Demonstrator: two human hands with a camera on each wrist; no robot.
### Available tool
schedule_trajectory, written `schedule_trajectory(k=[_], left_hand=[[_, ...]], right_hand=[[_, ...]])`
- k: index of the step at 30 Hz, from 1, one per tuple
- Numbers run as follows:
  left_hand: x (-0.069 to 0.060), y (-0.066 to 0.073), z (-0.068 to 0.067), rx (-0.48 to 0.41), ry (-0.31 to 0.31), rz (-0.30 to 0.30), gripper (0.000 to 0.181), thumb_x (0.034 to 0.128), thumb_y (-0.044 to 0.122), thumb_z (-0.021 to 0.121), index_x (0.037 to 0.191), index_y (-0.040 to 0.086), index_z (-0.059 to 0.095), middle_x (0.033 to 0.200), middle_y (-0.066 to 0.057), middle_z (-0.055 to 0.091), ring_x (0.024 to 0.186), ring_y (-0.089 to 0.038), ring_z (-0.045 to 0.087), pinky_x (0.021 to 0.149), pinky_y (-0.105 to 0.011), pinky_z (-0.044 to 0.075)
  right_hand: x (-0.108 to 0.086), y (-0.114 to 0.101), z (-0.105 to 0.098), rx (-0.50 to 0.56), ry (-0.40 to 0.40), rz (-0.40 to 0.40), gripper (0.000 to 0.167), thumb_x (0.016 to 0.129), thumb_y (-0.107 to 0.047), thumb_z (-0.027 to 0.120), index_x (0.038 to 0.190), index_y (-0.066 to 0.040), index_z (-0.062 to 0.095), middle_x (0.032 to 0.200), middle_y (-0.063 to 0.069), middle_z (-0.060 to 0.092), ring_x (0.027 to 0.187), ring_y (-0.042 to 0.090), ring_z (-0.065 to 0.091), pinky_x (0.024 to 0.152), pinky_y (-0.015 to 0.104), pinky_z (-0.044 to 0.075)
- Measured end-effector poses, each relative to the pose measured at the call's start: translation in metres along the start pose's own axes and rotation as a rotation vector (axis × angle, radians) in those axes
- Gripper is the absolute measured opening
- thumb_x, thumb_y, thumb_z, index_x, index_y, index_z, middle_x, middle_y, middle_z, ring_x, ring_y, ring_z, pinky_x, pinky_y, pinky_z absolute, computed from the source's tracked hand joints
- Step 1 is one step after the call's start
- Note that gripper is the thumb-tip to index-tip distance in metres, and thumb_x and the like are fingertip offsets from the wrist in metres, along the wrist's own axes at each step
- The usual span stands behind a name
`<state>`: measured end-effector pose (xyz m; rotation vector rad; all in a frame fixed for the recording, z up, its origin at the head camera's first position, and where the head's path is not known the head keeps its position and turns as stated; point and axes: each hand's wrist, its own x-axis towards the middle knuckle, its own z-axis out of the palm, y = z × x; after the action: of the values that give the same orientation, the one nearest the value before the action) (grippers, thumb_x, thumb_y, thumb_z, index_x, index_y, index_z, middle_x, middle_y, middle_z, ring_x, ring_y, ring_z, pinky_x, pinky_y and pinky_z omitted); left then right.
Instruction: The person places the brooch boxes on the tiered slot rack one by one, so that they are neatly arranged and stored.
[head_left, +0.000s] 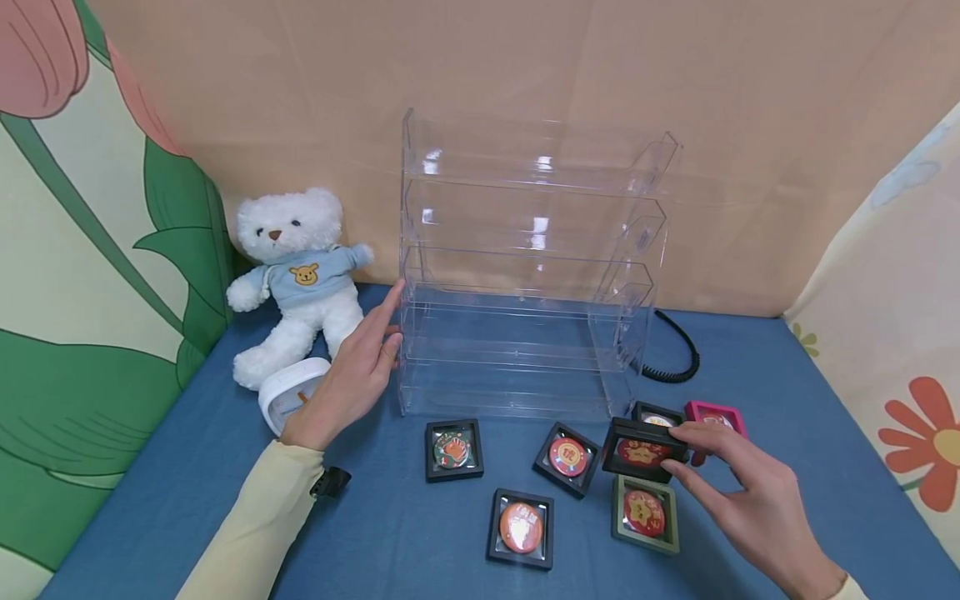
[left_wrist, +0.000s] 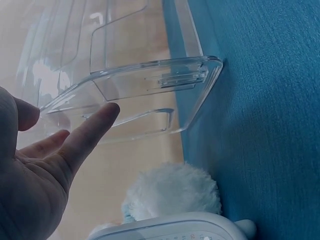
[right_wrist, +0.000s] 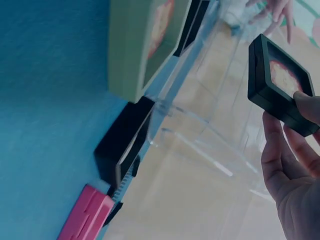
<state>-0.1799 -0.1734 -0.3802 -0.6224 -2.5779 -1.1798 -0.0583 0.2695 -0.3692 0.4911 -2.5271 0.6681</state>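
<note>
My right hand (head_left: 753, 496) pinches a small black square display case (head_left: 639, 451) with a red round badge behind its clear window. It is lifted off the cloth and tilted, thumb on the near face in the right wrist view. Under it lies a green-framed case (head_left: 645, 515); a black case (head_left: 654, 414) and a pink case (head_left: 716, 415) are just behind, partly covered. With fairly straight fingers, my left hand (head_left: 347, 383) is at the left side of a clear tiered acrylic rack (head_left: 525, 354), fingertips at its side panel.
Three more black cases (head_left: 453, 451) (head_left: 567, 459) (head_left: 521, 528) lie before the rack. A white teddy bear (head_left: 300, 279) sits at left, a white rounded object (head_left: 288, 387) near my left wrist. A black coiled cord (head_left: 686, 358) lies behind the rack's right side.
</note>
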Motion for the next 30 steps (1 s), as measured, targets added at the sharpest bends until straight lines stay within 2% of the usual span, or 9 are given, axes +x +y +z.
schedule_trajectory(k=[9,18,21,26,28,30], left_hand=[[-0.001,-0.002,0.001,0.006,0.008,0.020,0.067,0.1104,0.012,0.040,0.164,0.033,0.006,0.160,-0.014,0.031,0.123,-0.036,0.056,0.079,-0.044,0.060],[0.000,0.000,0.000,0.010,0.009,0.021,0.065,0.1109,0.014,0.039,0.164,0.033,0.007,0.160,-0.013,0.031,0.124,-0.036,0.056,0.082,-0.045,0.059],[0.000,0.001,0.000,0.009,0.007,0.021,0.065,0.1109,0.014,0.039,0.164,0.033,0.006,0.160,-0.014,0.031,0.124,-0.036,0.056,0.082,-0.044,0.059],[-0.001,0.001,0.000,0.018,0.012,0.021,0.066,0.1106,0.013,0.039,0.164,0.034,0.006,0.159,-0.014,0.032,0.124,-0.036,0.056,0.082,-0.046,0.059],[-0.001,0.001,0.000,0.017,0.011,0.019,0.067,0.1105,0.012,0.040,0.164,0.034,0.006,0.160,-0.013,0.031,0.124,-0.035,0.056,0.082,-0.045,0.059],[-0.001,0.001,0.000,0.015,0.010,0.020,0.067,0.1103,0.011,0.040,0.164,0.034,0.006,0.160,-0.013,0.031,0.123,-0.035,0.056,0.082,-0.045,0.059]], right_hand=[[0.019,-0.008,0.006,0.042,0.002,0.004,0.055,0.066,0.000,0.094,0.116,-0.012,0.074,0.103,-0.003,0.070,0.076,0.008,0.058,0.071,0.005,0.047],[0.037,-0.012,0.015,0.112,0.034,-0.066,0.056,0.069,0.004,0.091,0.118,-0.014,0.073,0.099,-0.006,0.068,0.073,0.003,0.052,0.053,0.015,0.042],[0.043,-0.016,0.019,0.153,0.037,-0.076,0.056,0.070,0.005,0.090,0.119,-0.013,0.072,0.101,-0.004,0.070,0.075,0.006,0.056,0.056,0.013,0.045],[0.056,-0.024,0.028,0.191,0.029,-0.083,0.056,0.071,0.006,0.089,0.121,-0.013,0.072,0.109,-0.002,0.070,0.082,0.010,0.062,0.070,0.011,0.052],[0.062,-0.027,0.031,0.192,0.030,-0.099,0.056,0.071,0.005,0.089,0.121,-0.013,0.072,0.110,-0.001,0.071,0.083,0.011,0.062,0.070,0.012,0.052],[0.068,-0.029,0.035,0.196,0.029,-0.123,0.055,0.072,0.003,0.089,0.121,-0.013,0.072,0.110,-0.001,0.071,0.083,0.011,0.061,0.064,0.013,0.052]])
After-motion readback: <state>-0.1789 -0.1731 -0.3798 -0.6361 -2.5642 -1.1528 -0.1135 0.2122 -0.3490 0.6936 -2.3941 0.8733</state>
